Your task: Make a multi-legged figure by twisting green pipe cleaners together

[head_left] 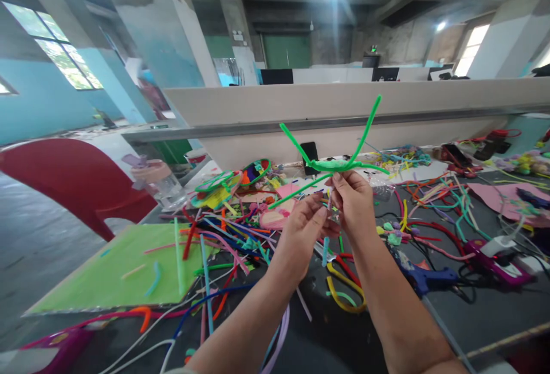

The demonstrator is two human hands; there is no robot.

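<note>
A bright green pipe-cleaner shape (pixel 333 165) with several long arms spreading outward is held up over the cluttered table. My right hand (pixel 357 202) pinches it from below, at the base of its middle. A thin pale purple pipe cleaner (pixel 330 199) runs down from there between both hands. The fingers of my left hand (pixel 301 231) are closed around its lower part, with the thumb against it; the fingers partly hide the exact grip. Under the hands lie loose pipe cleaners, among them a yellow loop (pixel 346 302) and a short light-blue piece (pixel 325 252).
A blue glue gun (pixel 425 278) and a magenta device (pixel 498 265) with cables lie at right. A green sheet (pixel 124 268) covers the table's left part. Behind it stand a water bottle (pixel 161 185) and a red chair (pixel 77 179). A black phone (pixel 309 153) leans against the partition (pixel 240 105).
</note>
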